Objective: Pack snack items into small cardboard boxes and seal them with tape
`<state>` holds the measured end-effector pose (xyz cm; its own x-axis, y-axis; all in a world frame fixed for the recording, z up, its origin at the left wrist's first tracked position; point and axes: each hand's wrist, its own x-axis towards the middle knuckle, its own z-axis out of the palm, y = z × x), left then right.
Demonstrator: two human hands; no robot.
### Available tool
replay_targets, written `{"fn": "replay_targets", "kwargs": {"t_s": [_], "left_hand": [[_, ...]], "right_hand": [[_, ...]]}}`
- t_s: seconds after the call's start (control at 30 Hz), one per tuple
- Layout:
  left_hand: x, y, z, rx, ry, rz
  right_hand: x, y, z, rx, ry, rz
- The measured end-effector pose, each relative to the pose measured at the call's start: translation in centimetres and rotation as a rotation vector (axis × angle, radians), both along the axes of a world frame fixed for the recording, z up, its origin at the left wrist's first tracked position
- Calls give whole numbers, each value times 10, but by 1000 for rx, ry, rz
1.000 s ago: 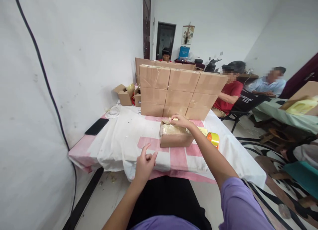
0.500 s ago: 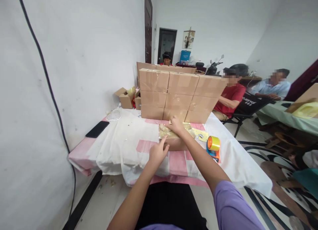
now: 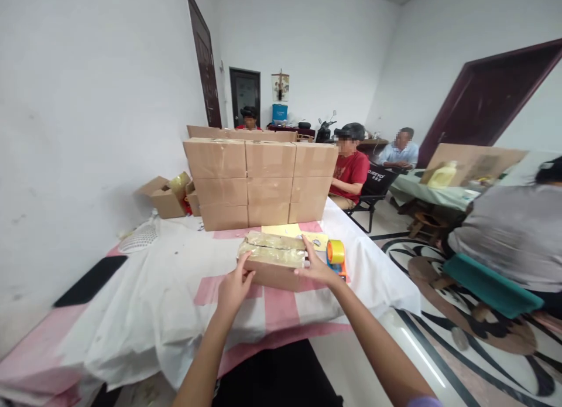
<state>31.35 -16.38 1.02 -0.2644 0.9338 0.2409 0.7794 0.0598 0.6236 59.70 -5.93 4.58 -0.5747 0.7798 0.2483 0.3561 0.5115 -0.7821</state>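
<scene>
A small cardboard box (image 3: pixel 276 274) lies on the table in front of me, with crinkled clear tape across its top and a seam running along it. My left hand (image 3: pixel 235 285) grips its left end, fingers at the top edge and thumb at the front. At the right end my right hand (image 3: pixel 317 267) holds it the same way, thumb on the front face. Just right of that hand is a tape dispenser (image 3: pixel 336 256) with a yellow roll, in blue and orange. Yellow printed paper (image 3: pixel 281 229) lies partly behind the box.
Stacked cardboard boxes (image 3: pixel 248 187) form a wall behind the work spot. An open carton (image 3: pixel 167 199) stands left, near a white perforated thing (image 3: pixel 139 237) and a black phone-like slab (image 3: pixel 91 280). A person in red (image 3: pixel 353 170) sits beyond the table (image 3: pixel 373 266); other people are farther off.
My right hand has moved from the top of the box to its right end. The left hand stays at the left end. The view has turned right.
</scene>
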Motion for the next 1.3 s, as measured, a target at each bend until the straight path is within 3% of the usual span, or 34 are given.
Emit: {"fn": "replay_targets", "kwargs": {"t_s": [0.07,0.17,0.33,0.43,0.5,0.57,0.63,0.8,0.9,1.07,1.13,1.23,1.3], "left_hand": [[1,6,-12,69,-67,-36],[5,7,-32,159,-126,-23],[8,6,-57,73,-112,-136],[8,10,-61,6,-43,-206],[8,13,-62,2,-12,-219],[8,16,-63,6,-4,-214],[8,18,-64,1,0,-207],[8,19,-65,13,15,-180],[10,20,-64,16,2,-159],[11,20,-62,-4,-37,-141],[10,19,-62,-14,-63,-137],[10,20,-62,6,-89,-150],[12,20,-60,13,-83,-169]], "right_hand": [[4,-14,-15,58,19,-7],[1,-27,-18,167,66,-72],[17,-22,21,209,375,-304],[56,0,55,365,546,-592],[91,24,71,502,525,-800],[122,56,71,638,398,-1030],[141,92,56,673,234,-1167],[129,174,-9,371,-55,-1140],[108,210,-23,241,-240,-1153],[104,242,2,-62,-453,-1072],[106,240,17,-68,-459,-1082],[89,222,40,211,-359,-1166],[54,202,49,443,-263,-1088]]}}
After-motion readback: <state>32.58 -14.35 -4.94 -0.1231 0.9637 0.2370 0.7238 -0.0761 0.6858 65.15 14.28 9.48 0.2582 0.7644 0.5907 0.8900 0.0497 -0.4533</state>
